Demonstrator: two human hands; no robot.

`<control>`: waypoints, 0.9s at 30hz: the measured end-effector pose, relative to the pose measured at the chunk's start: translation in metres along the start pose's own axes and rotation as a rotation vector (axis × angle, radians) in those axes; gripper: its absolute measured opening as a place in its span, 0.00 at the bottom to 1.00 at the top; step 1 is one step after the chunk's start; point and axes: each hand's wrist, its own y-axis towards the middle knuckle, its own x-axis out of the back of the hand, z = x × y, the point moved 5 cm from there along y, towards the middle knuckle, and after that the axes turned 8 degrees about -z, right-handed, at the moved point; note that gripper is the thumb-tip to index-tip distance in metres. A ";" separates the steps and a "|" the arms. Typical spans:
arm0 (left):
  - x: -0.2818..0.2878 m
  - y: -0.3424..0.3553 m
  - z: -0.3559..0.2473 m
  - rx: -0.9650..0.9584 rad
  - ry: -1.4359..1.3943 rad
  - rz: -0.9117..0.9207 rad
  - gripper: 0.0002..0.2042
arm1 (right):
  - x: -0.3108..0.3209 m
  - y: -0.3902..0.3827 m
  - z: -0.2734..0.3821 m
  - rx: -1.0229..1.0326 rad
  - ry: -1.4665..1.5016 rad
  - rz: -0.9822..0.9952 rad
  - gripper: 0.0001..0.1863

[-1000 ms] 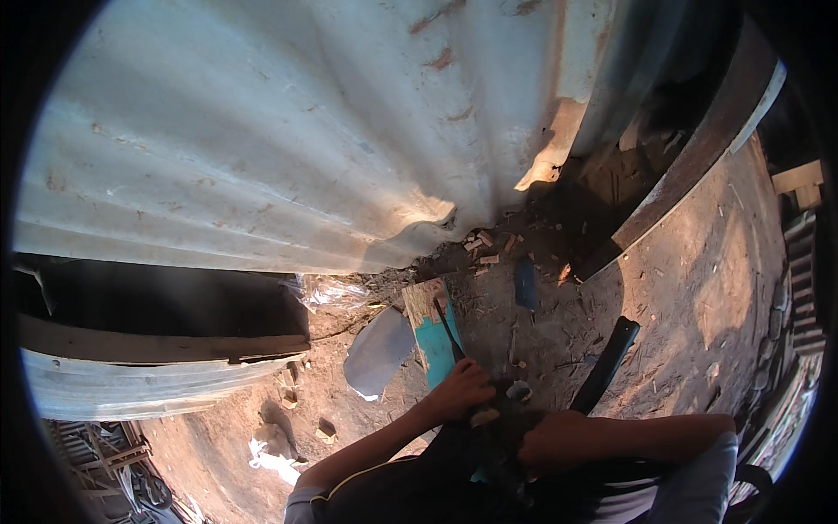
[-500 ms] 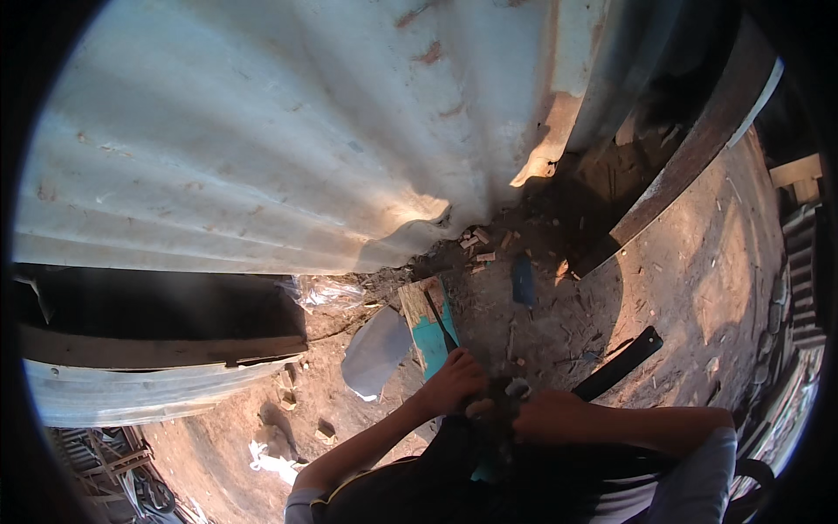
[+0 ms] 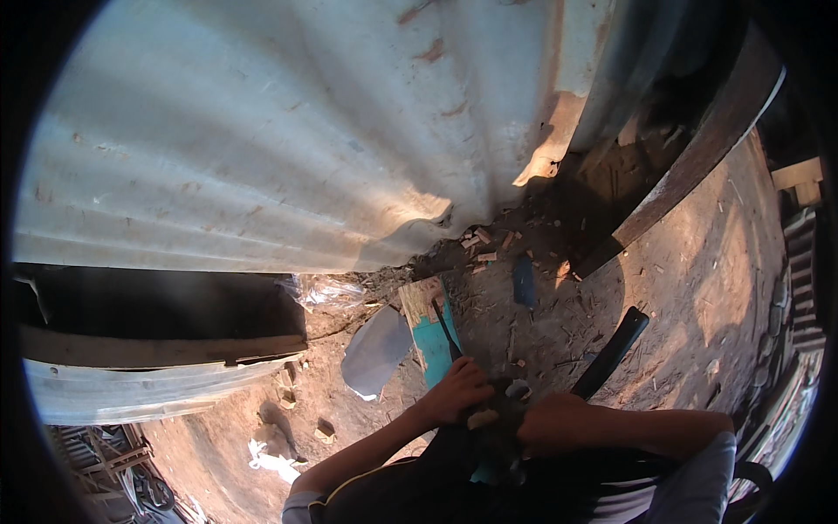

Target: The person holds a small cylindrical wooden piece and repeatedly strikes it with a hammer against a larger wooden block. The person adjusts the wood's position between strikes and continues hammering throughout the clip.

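Observation:
My left hand has its fingers closed round a thin dark rod, which reaches over a board of bare wood and turquoise paint. Lower right, my right hand is closed on a long black bar that slants up to the right; its fingertips are hidden. Between my hands, just in front of my body, are small dim objects, among them a pale lump, too dark to make out clearly.
A corrugated metal sheet fills the upper view. A grey flat piece lies left of the board, with clear plastic beyond it. Wood scraps, a dark flat piece and a white bundle lie on the dirt.
The bar's far end swung right and down, then came back up and left. My left hand and its rod rose slightly, then dropped back.

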 end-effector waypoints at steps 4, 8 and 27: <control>0.000 0.000 -0.001 -0.013 0.007 0.004 0.15 | -0.014 -0.002 0.022 0.126 0.011 0.016 0.15; 0.004 0.002 -0.003 -0.013 0.033 0.047 0.15 | 0.004 -0.004 0.007 0.068 -0.011 -0.074 0.14; 0.001 0.006 0.015 -0.005 0.048 -0.028 0.12 | -0.022 0.012 -0.011 0.008 -0.042 -0.171 0.13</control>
